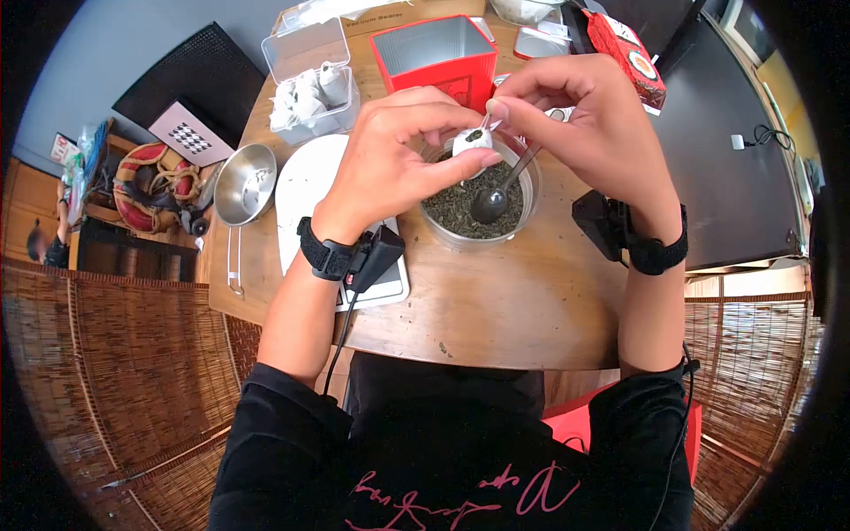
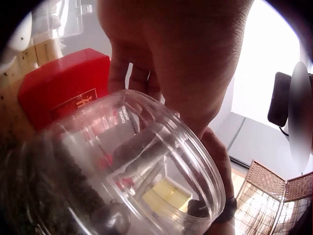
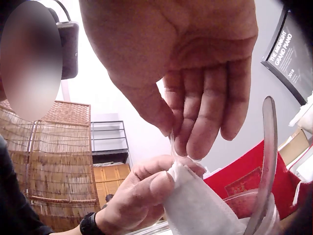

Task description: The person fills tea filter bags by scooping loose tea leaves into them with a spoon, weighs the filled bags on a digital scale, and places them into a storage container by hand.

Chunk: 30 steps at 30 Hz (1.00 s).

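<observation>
A small white pouch (image 1: 474,142) with dark leaves showing at its opening is held between the thumb and fingers of my left hand (image 1: 390,159). My right hand (image 1: 593,119) pinches thin strings (image 3: 172,147) at the top of the pouch (image 3: 195,200). Below both hands stands a clear round tub (image 1: 478,237) of dark dried leaves, with a spoon (image 1: 490,204) resting in it. In the left wrist view the tub (image 2: 195,161) covers much of the pouch area, and the left hand (image 2: 171,58) is above it.
Behind the tub is an open red tin (image 1: 443,75). To the left are a clear box (image 1: 314,124) of white pouches, a metal pan (image 1: 245,186) and a white scale (image 1: 390,288) partly under my left forearm. A red packet (image 1: 629,62) lies at the back right.
</observation>
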Available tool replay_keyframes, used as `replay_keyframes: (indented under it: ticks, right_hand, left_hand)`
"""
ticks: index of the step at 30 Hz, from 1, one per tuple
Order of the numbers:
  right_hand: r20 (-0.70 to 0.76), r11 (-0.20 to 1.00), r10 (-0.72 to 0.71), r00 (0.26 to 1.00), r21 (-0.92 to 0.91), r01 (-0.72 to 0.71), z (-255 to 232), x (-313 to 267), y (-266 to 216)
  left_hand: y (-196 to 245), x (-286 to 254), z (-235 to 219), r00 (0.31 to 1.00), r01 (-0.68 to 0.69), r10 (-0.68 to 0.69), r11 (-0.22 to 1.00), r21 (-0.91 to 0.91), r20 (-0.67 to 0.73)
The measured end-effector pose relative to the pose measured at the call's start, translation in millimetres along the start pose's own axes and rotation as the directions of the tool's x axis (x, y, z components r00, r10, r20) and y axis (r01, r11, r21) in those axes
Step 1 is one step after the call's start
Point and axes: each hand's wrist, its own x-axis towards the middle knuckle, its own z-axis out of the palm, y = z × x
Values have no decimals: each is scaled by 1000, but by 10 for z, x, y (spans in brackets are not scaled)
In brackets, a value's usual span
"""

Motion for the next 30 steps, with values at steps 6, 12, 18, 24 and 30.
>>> replay_keyframes:
  ticks: [6,12,18,24,30]
  right_hand:
    - [13,998,7,1000,-63,-7,20,-21,-68]
    - [-9,999,-34,999,-8,34,68,3,-51]
    - [-58,999,5,998,-46,-8,26,-1,-56]
    - [-38,1000,21,999,12,-20,-5,-2,-41]
    - [-18,996,55,998,65,-54,33,-10,-102]
  left_hand:
    - [-10,-3,-1,1000,7,-7,1000,4,-17]
    - [3,11,-15,1000,4,-4,1000,23,-11]
    - [35,10,-1,1000,30,-31,996,-86,-6]
    - [-31,-7,31,998,60,-65,967,-249,-11]
    - [-36,-7,57,999,48,-47,962,-269,9]
